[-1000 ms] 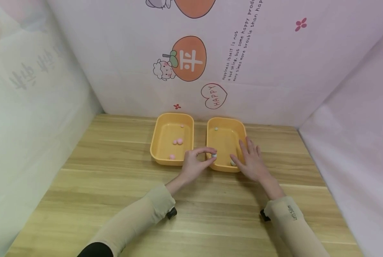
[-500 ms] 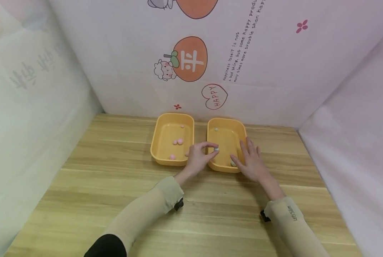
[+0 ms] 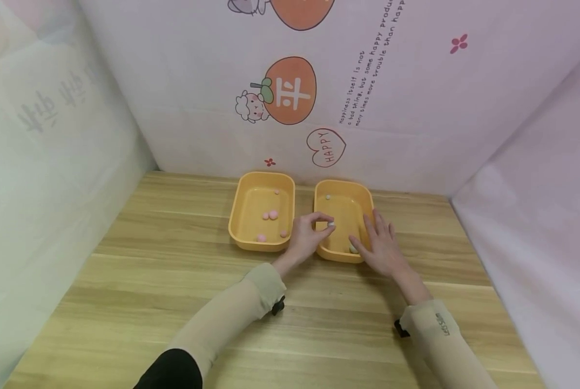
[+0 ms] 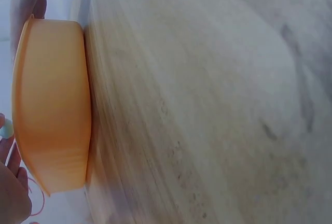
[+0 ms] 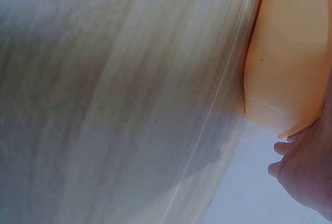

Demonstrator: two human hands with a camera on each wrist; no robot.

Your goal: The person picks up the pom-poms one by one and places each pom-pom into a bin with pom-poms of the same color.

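Note:
My left hand (image 3: pixel 303 236) pinches a small pale blue-green ball (image 3: pixel 331 223) between thumb and index finger, over the left part of the right yellow tray (image 3: pixel 344 213). In the left wrist view, the ball (image 4: pixel 7 129) shows at the left edge, beside the tray's outer wall (image 4: pixel 52 99). My right hand (image 3: pixel 383 249) rests on that tray's right rim with fingers spread, its thumb reaching over the near right corner. Under the thumb lies a pale green ball (image 3: pixel 353 248), partly covered. Another tiny pale ball (image 3: pixel 328 197) sits in the tray's far left corner.
A second yellow tray (image 3: pixel 245 208) stands to the left, holding several pink balls (image 3: pixel 272 215) of different sizes. Both trays sit on a wooden table (image 3: pixel 173 243) near its back edge, against a printed white cloth (image 3: pixel 392 156). Cloth also hangs at both sides.
My left hand has moved right and away from me, carrying the ball further over the right tray. A pink ball it covered in the left tray now shows. My right hand stays in place.

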